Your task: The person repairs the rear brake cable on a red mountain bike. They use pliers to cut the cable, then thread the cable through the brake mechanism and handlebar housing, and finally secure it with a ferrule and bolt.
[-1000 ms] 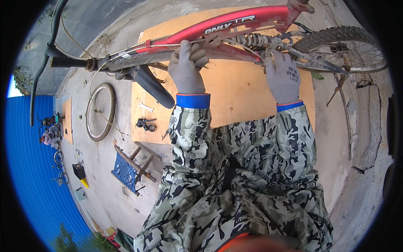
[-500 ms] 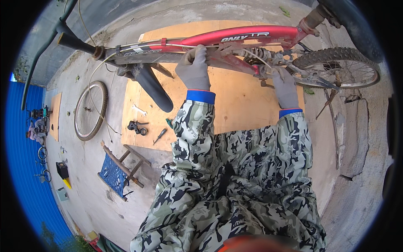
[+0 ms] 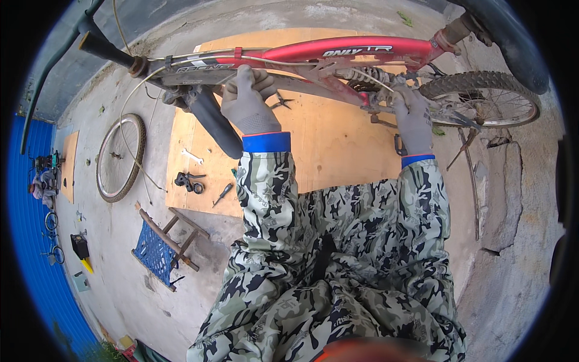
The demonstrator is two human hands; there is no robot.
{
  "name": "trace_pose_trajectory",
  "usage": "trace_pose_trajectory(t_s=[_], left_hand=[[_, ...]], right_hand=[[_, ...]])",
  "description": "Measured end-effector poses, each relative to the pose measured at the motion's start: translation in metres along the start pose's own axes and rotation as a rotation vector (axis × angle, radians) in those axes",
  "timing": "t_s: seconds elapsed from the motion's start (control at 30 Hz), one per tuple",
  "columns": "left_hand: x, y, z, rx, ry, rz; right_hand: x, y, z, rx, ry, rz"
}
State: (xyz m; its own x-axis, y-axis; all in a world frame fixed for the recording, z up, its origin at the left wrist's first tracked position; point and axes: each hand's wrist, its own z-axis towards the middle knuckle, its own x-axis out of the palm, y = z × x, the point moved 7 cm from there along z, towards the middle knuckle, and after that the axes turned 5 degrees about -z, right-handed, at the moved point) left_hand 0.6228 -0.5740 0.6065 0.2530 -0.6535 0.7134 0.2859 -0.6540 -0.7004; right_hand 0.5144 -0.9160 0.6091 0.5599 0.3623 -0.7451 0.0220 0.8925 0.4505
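Note:
A red and black bicycle frame point(image 3: 356, 51) spans the top of the view, with a pale cable housing point(image 3: 283, 61) running along it. My left hand point(image 3: 248, 102), in a grey glove, is closed in front of the frame's dark front part. Its fingers are curled, and whatever they pinch is too small or hidden to name. By the rear shock spring point(image 3: 365, 75), my gloved right hand point(image 3: 413, 117) is closed around the lower end of a pale cable point(image 3: 380, 81). The pedal crank area sits just left of that hand.
Beneath the bike lies a plywood board point(image 3: 325, 151) with pliers point(image 3: 281, 101), a wrench point(image 3: 192, 156), a black clamp-like part point(image 3: 190, 182) and a screwdriver point(image 3: 223, 194). A loose wheel point(image 3: 142, 145) and a folding stool point(image 3: 157, 250) are on the left. The rear wheel point(image 3: 482, 90) stays mounted.
My left hand has moved left and slightly down along the frame, which uncovers the pliers on the board. The right hand stays at the cable. The whole view has shifted slightly.

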Motion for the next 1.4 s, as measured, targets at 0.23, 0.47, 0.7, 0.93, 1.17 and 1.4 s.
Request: trace_pose_trajectory(t_s=[0.23,0.47,0.7,0.93,1.17,1.4], left_hand=[[0.031,0.078,-0.024,-0.405,0.248,0.263],[0.028,0.080,0.001,-0.292,0.287,0.261],[0.027,0.082,0.000,-0.235,0.304,0.213],[0.031,0.086,-0.004,-0.036,0.334,0.263],[0.036,0.073,-0.008,0.075,0.330,0.283],[0.045,0.081,-0.007,0.030,0.376,0.235]], right_hand=[[0.032,-0.043,-0.027,0.419,0.633,0.736],[0.015,-0.024,-0.025,0.439,0.541,1.150],[0.017,-0.020,-0.019,0.385,0.660,1.270],[-0.006,-0.039,-0.015,0.360,0.388,1.217],[-0.019,-0.086,-0.015,0.331,0.233,1.634],[-0.058,-0.098,-0.008,0.080,0.145,1.879]])
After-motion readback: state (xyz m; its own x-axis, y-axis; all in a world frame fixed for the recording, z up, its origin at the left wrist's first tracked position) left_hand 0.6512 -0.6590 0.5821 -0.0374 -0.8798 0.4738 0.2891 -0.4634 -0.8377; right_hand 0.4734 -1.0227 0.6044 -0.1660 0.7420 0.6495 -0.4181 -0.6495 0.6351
